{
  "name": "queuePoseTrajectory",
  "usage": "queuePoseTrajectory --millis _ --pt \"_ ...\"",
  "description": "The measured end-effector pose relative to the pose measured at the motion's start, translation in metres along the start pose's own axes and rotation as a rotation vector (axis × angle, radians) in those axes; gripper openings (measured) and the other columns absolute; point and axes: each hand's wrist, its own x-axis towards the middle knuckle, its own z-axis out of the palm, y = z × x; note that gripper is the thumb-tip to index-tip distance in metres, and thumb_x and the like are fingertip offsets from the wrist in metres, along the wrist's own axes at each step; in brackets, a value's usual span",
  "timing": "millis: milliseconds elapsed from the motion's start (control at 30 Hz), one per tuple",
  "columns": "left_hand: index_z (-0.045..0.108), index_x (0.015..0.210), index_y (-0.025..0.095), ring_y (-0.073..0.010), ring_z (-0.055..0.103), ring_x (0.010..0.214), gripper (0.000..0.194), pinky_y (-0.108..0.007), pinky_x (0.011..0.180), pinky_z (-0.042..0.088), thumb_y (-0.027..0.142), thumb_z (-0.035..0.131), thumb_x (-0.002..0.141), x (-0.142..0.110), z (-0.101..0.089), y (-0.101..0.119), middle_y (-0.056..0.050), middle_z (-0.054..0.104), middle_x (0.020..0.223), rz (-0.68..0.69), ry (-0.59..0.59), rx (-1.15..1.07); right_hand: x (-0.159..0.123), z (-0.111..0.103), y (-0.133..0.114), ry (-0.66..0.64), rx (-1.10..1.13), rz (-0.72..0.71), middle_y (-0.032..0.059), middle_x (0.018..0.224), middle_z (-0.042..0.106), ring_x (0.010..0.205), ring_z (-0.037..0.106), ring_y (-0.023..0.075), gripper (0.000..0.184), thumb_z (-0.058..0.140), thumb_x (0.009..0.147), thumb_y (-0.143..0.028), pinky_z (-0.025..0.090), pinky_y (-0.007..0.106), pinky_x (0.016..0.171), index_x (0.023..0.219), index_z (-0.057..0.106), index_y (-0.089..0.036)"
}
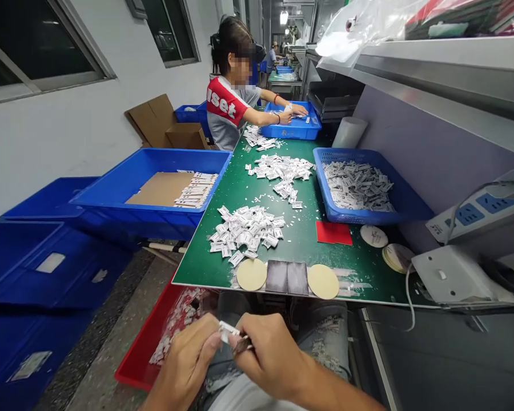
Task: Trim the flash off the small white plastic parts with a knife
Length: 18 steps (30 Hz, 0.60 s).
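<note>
My left hand (184,365) and my right hand (274,359) are close together low in the view, above my ripped jeans (325,348). Between them is a small white label (228,331), pinched by my left fingers. My right fingertips grip a small dark piece (242,345), too small to identify. Just beyond my hands lies the near edge of a green work mat (300,257). White labels lie on it in loose piles (246,228). A red tray (139,357) with white scraps sits below the mat, left of my hands.
A blue basket (325,171) of labels stands on the mat's right side, with round pads and a red square nearby. Across the mat, a co-worker (229,97) handles labels over a blue tray (291,128). Blue crates stand left; a power strip (475,208) sits right.
</note>
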Motion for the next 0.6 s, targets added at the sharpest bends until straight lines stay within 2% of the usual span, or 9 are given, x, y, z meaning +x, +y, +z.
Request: queuePoseTrajectory --millis 133,200,267,300,367,433,467,533,600 --pt "0.051 0.074 0.019 -0.014 0.05 0.062 0.026 -0.025 0.059 0.038 0.022 0.036 0.095 -0.018 -0.001 -0.006 -0.001 0.053 0.069 0.027 0.033 0.106 0.003 0.008 -0.006 -0.098 -0.179 -0.107 -0.0031 0.06 0.053 0.05 0.039 0.0101 0.01 0.05 0.079 -0.026 0.016 0.028 0.049 0.07 0.047 -0.021" --pt "0.048 0.07 0.02 -0.0141 0.049 0.06 0.027 -0.026 0.058 0.036 0.022 0.037 0.094 -0.027 0.002 -0.008 0.0 0.051 0.066 0.032 0.06 0.149 0.005 0.014 -0.009 -0.157 -0.177 -0.156 -0.0031 0.06 0.052 0.05 0.04 0.0103 0.008 0.05 0.077 -0.025 0.014 0.029 0.05 0.071 0.047 -0.021" --pt "0.047 0.065 0.02 -0.0146 0.047 0.058 0.03 -0.027 0.057 0.034 0.025 0.037 0.093 -0.036 0.008 -0.015 0.0 0.05 0.062 0.001 0.093 0.151 0.005 0.021 -0.011 -0.196 -0.1 -0.147 -0.004 0.059 0.05 0.05 0.038 0.0099 0.008 0.05 0.075 -0.023 0.015 0.028 0.05 0.07 0.045 -0.021" --pt "0.046 0.063 0.021 -0.0151 0.047 0.057 0.032 -0.028 0.058 0.035 0.028 0.036 0.093 -0.041 0.009 -0.02 -0.001 0.05 0.061 -0.07 0.134 0.129 0.004 0.024 -0.012 -0.203 -0.055 -0.126 -0.0045 0.059 0.048 0.05 0.037 0.0095 0.008 0.05 0.074 -0.022 0.016 0.027 0.05 0.069 0.043 -0.021" --pt "0.043 0.059 0.022 -0.0165 0.047 0.055 0.04 -0.028 0.057 0.038 0.037 0.029 0.093 -0.05 0.006 -0.038 -0.001 0.048 0.057 -0.309 0.273 0.072 0.002 0.028 -0.014 -0.198 0.015 -0.083 -0.0053 0.058 0.044 0.049 0.034 0.0089 0.012 0.047 0.076 -0.022 0.019 0.026 0.05 0.067 0.04 -0.021" --pt "0.041 0.058 0.023 -0.0179 0.047 0.053 0.042 -0.028 0.055 0.04 0.041 0.024 0.092 -0.058 -0.009 -0.063 -0.001 0.046 0.054 -0.571 0.429 0.051 0.0 0.025 -0.015 -0.188 0.048 -0.055 -0.0055 0.058 0.04 0.05 0.033 0.0087 0.017 0.042 0.082 -0.023 0.021 0.024 0.051 0.066 0.037 -0.022" --pt "0.042 0.059 0.023 -0.0186 0.048 0.052 0.04 -0.029 0.054 0.04 0.041 0.027 0.091 -0.062 -0.019 -0.075 -0.001 0.046 0.052 -0.656 0.473 0.066 0.0 0.021 -0.015 -0.179 0.078 -0.027 -0.0056 0.058 0.039 0.051 0.033 0.0087 0.021 0.04 0.087 -0.025 0.022 0.024 0.051 0.066 0.036 -0.022" --pt "0.05 0.062 0.022 -0.0212 0.051 0.052 0.028 -0.03 0.053 0.04 0.04 0.046 0.083 -0.067 -0.042 -0.096 -0.001 0.049 0.049 -0.767 0.495 0.112 0.0 0.012 -0.012 -0.155 0.169 0.063 -0.0058 0.059 0.036 0.053 0.032 0.0086 0.029 0.037 0.093 -0.031 0.023 0.024 0.051 0.067 0.037 -0.021" --pt "0.061 0.072 0.019 -0.0259 0.057 0.057 0.017 -0.033 0.058 0.043 0.036 0.057 0.076 -0.067 -0.056 -0.103 -0.004 0.057 0.053 -0.838 0.507 0.151 0.001 0.004 -0.009 -0.141 0.273 0.164 -0.0061 0.06 0.034 0.054 0.031 0.0084 0.033 0.038 0.096 -0.037 0.022 0.023 0.051 0.067 0.039 -0.021"
